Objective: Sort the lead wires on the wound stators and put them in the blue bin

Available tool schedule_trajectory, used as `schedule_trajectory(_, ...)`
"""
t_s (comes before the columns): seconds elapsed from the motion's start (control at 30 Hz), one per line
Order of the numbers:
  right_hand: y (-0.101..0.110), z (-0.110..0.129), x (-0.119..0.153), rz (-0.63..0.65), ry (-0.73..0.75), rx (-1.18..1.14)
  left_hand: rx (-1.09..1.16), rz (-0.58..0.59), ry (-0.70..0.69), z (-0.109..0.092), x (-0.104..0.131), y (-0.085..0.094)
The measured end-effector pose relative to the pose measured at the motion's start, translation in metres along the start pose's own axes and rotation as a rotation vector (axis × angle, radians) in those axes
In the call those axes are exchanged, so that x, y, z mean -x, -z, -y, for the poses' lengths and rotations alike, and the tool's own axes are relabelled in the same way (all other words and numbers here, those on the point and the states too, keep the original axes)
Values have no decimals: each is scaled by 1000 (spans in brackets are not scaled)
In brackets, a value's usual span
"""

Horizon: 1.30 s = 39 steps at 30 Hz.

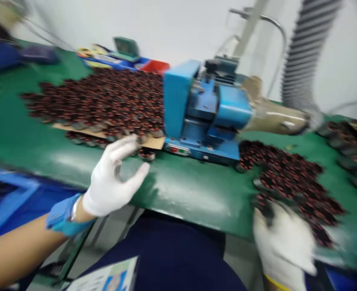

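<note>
A blue crate point(30, 186) sits at the lower left of the frame, below the edge of a green surface point(196, 194). On the surface, a broad spread of black-and-red parts point(106, 97) fills the left and upper center, some along a strip of cardboard point(154, 142), with more parts in front of it. A blue bin point(125, 64) and a red bin point(156, 66) stand behind the spread.

The left hand point(108, 190), in a white glove with a blue band point(61, 216) at the wrist, hovers left of center, its fingers open beside a single part point(147, 154) at the cardboard's right end. A badge point(114, 279) shows at the bottom, against dark clothing point(172, 254).

A blue machine point(177, 101) stands at upper center, a tan duct point(275, 117) running from its right side toward a gray ribbed hose point(305, 52) at the upper right. Below the duct lies a smaller group point(299, 178) of parts. At its near edge, lower right, the gloved right hand point(287, 242) has its fingers at a dark part point(265, 210); blur hides whether they grip it. More parts point(345, 149) lie at the far right.
</note>
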State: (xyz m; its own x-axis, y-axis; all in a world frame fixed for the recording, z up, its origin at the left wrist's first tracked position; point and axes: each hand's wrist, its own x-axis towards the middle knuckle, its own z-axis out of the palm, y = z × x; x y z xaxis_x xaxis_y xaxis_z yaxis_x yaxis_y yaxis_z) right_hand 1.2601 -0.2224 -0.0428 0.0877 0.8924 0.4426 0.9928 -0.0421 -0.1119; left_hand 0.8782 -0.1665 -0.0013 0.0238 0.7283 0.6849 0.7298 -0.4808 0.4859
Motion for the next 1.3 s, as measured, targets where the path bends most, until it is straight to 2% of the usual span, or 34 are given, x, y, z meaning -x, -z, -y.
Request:
schedule_trajectory(0.07, -3, 5, 8, 31, 131, 25, 95, 265, -102, -30, 5, -26)
schedule_trajectory(0.13, -10, 18, 12, -33, 245, -80, 105, 540, -151, -53, 11, -57)
schedule_trajectory(0.2, -16, 32, 17, -111, 239, -161, 52, 721, -144, -67, 15, -89)
schedule_trajectory(0.27, -18, 39, 25, -127, 156, -203, 13, 781, -122, -72, 16, -113)
schedule_trajectory(0.37, -18, 33, 34, -17, 15, -229, 20, 777, -91, -71, 9, -133)
schedule_trajectory(0.43, -17, 26, 32, 80, -70, -212, 49, 791, -87, -68, 3, -137)
schedule_trajectory(0.47, -16, 23, 29, 88, -106, -181, 62, 805, -86, -67, 1, -137)
schedule_trajectory(0.5, -14, 22, 25, 56, -133, -135, 74, 819, -86, -66, -1, -137)
schedule_trajectory(0.57, -10, 23, 19, -99, -128, -62, 92, 850, -92, -62, -6, -135)
schedule_trajectory(0.63, -8, 29, 16, -222, -17, -104, 121, 898, -121, -56, -10, -133)
schedule_trajectory(0.67, -7, 34, 16, -219, 66, -173, 147, 934, -145, -52, -13, -132)
schedule_trajectory(0.77, -7, 52, 19, -23, 212, -402, 240, 1005, -177, -45, -18, -130)
schedule_trajectory(0.87, -10, 73, 16, 163, 124, -441, 255, 953, -146, -44, -18, -131)
schedule_trajectory(0.97, -12, 86, 5, 250, 87, -365, 211, 937, -164, -48, -17, -131)
schedule_trajectory(1.03, -12, 84, -3, 318, 134, -343, 189, 959, -181, -50, -18, -130)
schedule_trajectory(1.13, -6, 63, -10, 423, 215, -296, 150, 960, -195, -51, -21, -126)
schedule_trajectory(1.23, 4, 40, -11, 347, 76, -228, 101, 900, -136, -51, -21, -123)
schedule_trajectory(1.3, 9, 38, -10, 319, -53, -333, 121, 827, -22, -54, -19, -122)
